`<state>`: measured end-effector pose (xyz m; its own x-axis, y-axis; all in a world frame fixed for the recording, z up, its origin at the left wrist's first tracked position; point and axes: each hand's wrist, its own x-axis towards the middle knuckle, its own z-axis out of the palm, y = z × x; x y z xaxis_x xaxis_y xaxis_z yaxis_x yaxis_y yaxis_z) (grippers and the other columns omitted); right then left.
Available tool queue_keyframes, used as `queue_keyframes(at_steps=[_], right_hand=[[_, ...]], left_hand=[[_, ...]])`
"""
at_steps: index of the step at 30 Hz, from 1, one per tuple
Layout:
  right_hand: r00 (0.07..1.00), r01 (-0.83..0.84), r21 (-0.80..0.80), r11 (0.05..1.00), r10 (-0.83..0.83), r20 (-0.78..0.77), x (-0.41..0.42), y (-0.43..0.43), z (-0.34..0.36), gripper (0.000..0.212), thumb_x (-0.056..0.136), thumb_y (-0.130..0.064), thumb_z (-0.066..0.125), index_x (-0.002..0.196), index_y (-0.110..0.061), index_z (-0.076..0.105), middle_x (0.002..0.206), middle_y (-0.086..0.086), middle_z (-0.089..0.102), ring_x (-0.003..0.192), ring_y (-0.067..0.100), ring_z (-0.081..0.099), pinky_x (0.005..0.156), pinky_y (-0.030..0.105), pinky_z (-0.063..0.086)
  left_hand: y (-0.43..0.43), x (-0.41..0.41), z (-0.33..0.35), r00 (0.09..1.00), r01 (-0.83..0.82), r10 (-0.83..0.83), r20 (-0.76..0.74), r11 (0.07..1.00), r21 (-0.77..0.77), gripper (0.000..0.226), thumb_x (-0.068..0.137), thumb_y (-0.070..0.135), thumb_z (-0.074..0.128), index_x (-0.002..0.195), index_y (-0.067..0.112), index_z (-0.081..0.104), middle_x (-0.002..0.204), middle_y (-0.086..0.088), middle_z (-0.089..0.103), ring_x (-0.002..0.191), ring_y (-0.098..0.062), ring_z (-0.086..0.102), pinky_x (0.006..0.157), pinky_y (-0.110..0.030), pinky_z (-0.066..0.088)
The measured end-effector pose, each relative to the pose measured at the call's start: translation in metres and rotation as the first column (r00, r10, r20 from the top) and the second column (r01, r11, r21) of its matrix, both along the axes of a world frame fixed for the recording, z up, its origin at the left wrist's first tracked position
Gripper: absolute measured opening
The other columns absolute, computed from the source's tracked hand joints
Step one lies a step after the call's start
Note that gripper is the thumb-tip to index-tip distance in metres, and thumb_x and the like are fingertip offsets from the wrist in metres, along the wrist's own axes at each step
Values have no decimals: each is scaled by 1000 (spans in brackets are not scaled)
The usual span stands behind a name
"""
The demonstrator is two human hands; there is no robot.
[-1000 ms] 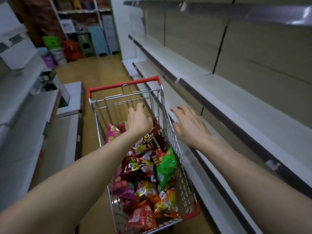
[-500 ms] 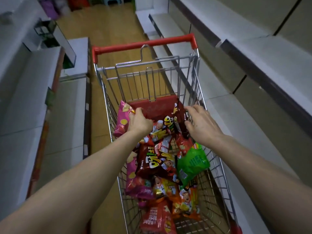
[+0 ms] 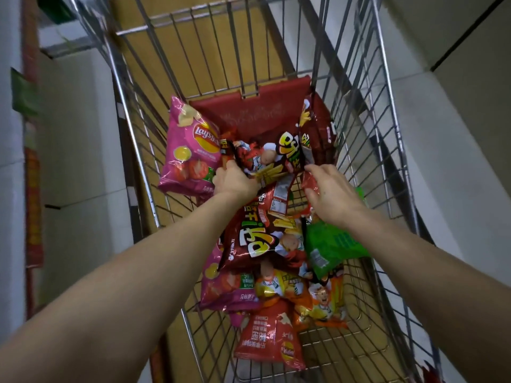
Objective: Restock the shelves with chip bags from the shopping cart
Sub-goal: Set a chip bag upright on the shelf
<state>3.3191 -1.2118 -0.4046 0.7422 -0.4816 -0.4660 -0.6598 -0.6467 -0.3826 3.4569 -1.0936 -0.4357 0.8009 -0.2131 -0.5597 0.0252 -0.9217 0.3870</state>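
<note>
A wire shopping cart (image 3: 367, 111) holds several chip bags. Both of my hands are down inside it at its far end. My left hand (image 3: 235, 181) grips the left end of a dark red bag with yellow lettering (image 3: 287, 153). My right hand (image 3: 330, 196) has thumb and fingers curled on a shiny red bag edge (image 3: 307, 184) at that bag's right end; I cannot tell whether it is the same bag. A pink Lay's bag (image 3: 190, 150) leans on the left wall. Nearer lie another dark red bag (image 3: 249, 239), a green bag (image 3: 331, 244) and a red bag (image 3: 265, 335).
White shelf boards (image 3: 448, 167) run along the right of the cart, close to its side. Low white shelving (image 3: 77, 139) stands to the left. A strip of wooden floor (image 3: 154, 64) shows between it and the cart.
My view has tipped down and closer into the cart. Both hands went deeper among the bags; the left left the pink bag for the dark red one, and the right closed on a red edge.
</note>
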Motion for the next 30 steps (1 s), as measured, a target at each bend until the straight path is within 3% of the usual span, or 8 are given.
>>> queue_keyframes(at_steps=[6, 12, 17, 19, 22, 25, 28, 30], right_hand=[[995, 68, 118, 991, -58, -82, 0, 12, -34, 53, 101, -24, 46, 151, -23, 27, 151, 8, 32, 136, 29, 36, 109, 39, 33], [996, 89, 246, 965, -82, -39, 11, 30, -40, 53, 101, -27, 47, 151, -23, 28, 152, 6, 34, 136, 28, 38, 110, 42, 34], [997, 73, 302, 951, -81, 16, 22, 38, -35, 52, 102, -27, 44, 151, -21, 28, 154, 6, 34, 135, 27, 41, 107, 40, 35], [995, 84, 339, 937, -96, 18, 24, 42, -35, 52, 102, -28, 44, 151, -21, 28, 152, 8, 37, 131, 29, 46, 106, 41, 39], [994, 100, 375, 921, -110, 5, 23, 47, -35, 52, 102, -31, 42, 151, -22, 28, 149, 8, 40, 129, 30, 47, 104, 40, 41], [992, 115, 391, 913, -125, 1, 20, 48, -33, 52, 103, -33, 40, 152, -22, 26, 151, 6, 40, 134, 29, 42, 105, 38, 37], [987, 138, 403, 905, -157, 16, 18, 48, -32, 51, 102, -36, 40, 151, -22, 28, 149, 5, 42, 133, 27, 43, 107, 40, 38], [983, 148, 408, 901, -179, 37, 16, 48, -31, 51, 102, -39, 39, 149, -22, 30, 147, 5, 43, 131, 26, 44, 107, 42, 38]], left_hand=[[-1, -21, -24, 987, 1, -1, 160, 1000, 2, 64, 87, 33, 65, 142, 19, 36, 143, -12, 31, 135, -31, 26, 109, -45, 29], [15, -33, -29, 935, -245, 295, 197, 939, -243, 68, 89, 17, 62, 148, 12, 27, 146, -13, 30, 138, -29, 25, 111, -40, 25], [21, -1, -34, 833, -542, 553, 5, 818, -194, 68, 79, 42, 73, 128, 3, 47, 129, -19, 55, 120, -37, 53, 103, -43, 43], [21, 7, -33, 831, -555, 552, -74, 812, -180, 71, 72, 54, 74, 117, 2, 57, 116, -17, 65, 106, -35, 64, 93, -45, 52], [23, 10, -30, 817, -575, 550, -173, 795, -192, 69, 71, 48, 79, 119, 2, 59, 113, -10, 65, 104, -31, 64, 93, -44, 52], [32, 5, -30, 800, -589, 540, -262, 789, -175, 82, 46, 61, 82, 109, 12, 63, 106, -8, 68, 95, -31, 67, 88, -46, 54], [39, 0, -31, 829, -537, 467, -308, 819, -203, 50, 63, 52, 83, 91, 17, 61, 99, -5, 67, 90, -28, 66, 85, -40, 54], [44, -2, -30, 840, -514, 437, -322, 830, -215, 52, 68, 49, 82, 98, 11, 62, 98, -6, 68, 87, -26, 65, 83, -37, 53]])
